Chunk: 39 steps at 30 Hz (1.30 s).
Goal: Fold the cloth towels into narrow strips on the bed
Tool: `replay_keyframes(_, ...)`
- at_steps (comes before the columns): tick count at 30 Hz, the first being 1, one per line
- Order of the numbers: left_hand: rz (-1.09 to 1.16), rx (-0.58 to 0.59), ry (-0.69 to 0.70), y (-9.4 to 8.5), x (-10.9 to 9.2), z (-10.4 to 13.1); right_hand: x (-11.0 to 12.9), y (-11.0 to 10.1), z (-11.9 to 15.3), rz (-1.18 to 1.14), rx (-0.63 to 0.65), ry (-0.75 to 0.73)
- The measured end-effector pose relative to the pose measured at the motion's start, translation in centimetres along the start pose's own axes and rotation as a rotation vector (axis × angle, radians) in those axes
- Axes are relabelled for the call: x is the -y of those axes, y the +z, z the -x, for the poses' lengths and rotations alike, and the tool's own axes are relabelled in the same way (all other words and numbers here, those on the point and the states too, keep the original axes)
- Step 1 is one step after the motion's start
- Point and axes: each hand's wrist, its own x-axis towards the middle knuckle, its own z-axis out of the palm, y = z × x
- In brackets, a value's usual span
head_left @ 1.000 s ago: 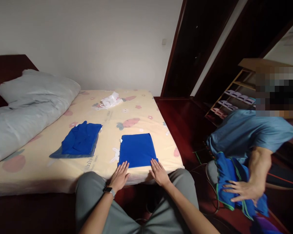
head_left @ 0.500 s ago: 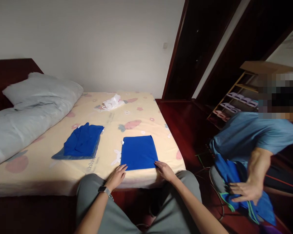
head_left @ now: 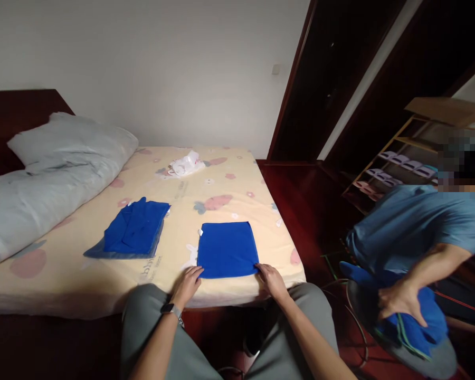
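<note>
A square blue cloth [head_left: 227, 249] lies flat near the bed's front edge, a small white tag at its far left corner. At its near left corner, my left hand [head_left: 188, 285] has its fingers closed on the edge. My right hand [head_left: 272, 281] pinches the near right corner between thumb and fingers. Further left on the bed is a loose pile of blue cloths [head_left: 135, 228], with a greyer blue one at the bottom.
The bed [head_left: 237, 195] has a carrot-print sheet, a crumpled white plastic bag [head_left: 187, 163] and a grey quilt [head_left: 63, 174]. To my right, a person [head_left: 415, 227] handles blue cloth with green edging on a round stool [head_left: 439, 361]. Behind stands a slipper rack [head_left: 404, 140].
My hands stay at the cloth's near corners, with the right fingers now more pinched. The view has shifted slightly. The other person's hand has moved over the cloth on the stool, which is bunched differently.
</note>
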Motion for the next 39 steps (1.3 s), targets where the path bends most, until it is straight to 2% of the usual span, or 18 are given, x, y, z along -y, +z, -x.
replay_keyframes(4,0.115,-0.048,-0.039,-0.8,-0.7,-0.2,-0.8,0.4,-0.2,-0.172,-0.080,0.083)
replay_keyframes(10,0.371,-0.154,-0.296,-1.8,-2.0,0.0,-0.1,-0.5,0.2,-0.407,-0.204,0.217)
replay_keyframes(15,0.549,-0.238,-0.387,-0.9,-1.2,0.2,0.3,-0.1,0.6,-0.511,-0.123,0.282)
replay_keyframes(18,0.506,-0.216,-0.417,0.1,-0.4,0.4,-0.1,0.7,0.5,-0.478,-0.074,0.306)
replay_keyframes(22,0.384,-0.216,-0.421,1.3,0.0,0.5,-0.5,1.0,0.4,-0.457,-0.073,0.329)
replay_keyframes(28,0.317,-0.235,-0.419,1.8,0.0,0.7,-0.5,0.5,0.5,-0.491,-0.046,0.314)
replay_keyframes(31,0.306,-0.285,-0.415,2.2,-0.2,0.6,-0.9,0.7,0.4,-0.533,-0.037,0.326)
replay_keyframes(36,0.310,-0.377,-0.448,2.8,-0.2,0.3,-1.5,1.5,0.0,-0.488,-0.140,0.322)
replay_keyframes(39,0.291,-0.354,-0.446,2.7,-0.1,0.2,-1.5,1.5,-0.2,-0.456,-0.148,0.362)
